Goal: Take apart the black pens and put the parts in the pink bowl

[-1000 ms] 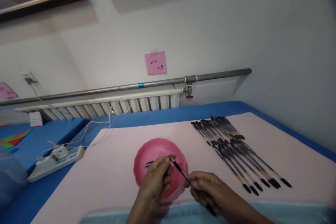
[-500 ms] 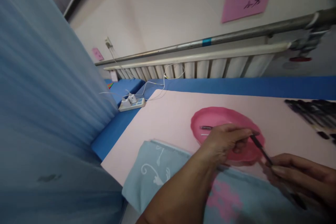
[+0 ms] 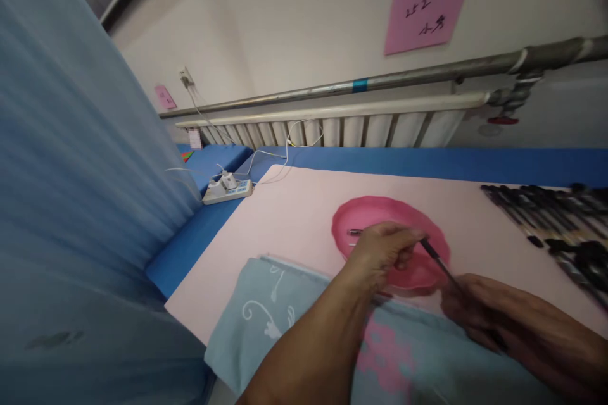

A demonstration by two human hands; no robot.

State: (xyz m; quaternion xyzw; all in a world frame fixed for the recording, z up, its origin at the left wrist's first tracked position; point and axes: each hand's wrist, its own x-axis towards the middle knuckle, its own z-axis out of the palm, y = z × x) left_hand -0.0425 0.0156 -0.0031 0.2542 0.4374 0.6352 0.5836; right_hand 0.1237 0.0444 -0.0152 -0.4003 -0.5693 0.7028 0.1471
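My left hand (image 3: 384, 247), over the pink plate (image 3: 439, 247), pinches the upper end of a slim dark pen (image 3: 436, 256). The pen slants down to the right. Around its lower part my right hand (image 3: 479, 310) is closed, its fingers somewhat blurred, and the pen's dark lower end comes out beneath. In the plate, beside my left wrist, lie a short dark tube-like piece (image 3: 354, 232) and a thin white stick (image 3: 352, 243). My left hand hides part of the plate. Below both hands is a folded blue-grey cloth (image 3: 251, 304) with white and pink patterns.
Several black-capped pens (image 3: 546, 209) lie in a pile on the pale pink sheet (image 3: 304, 202) at the right. A power strip (image 3: 228, 193) with white cables sits at the left on the blue surface (image 3: 403, 161). A blue curtain (image 3: 85, 202) hangs at the left; a radiator (image 3: 351, 133) runs behind.
The view has swung right, showing more of the pen pile. My right hand has turned and moved along the pen, closer to my left hand, which keeps its pinch.
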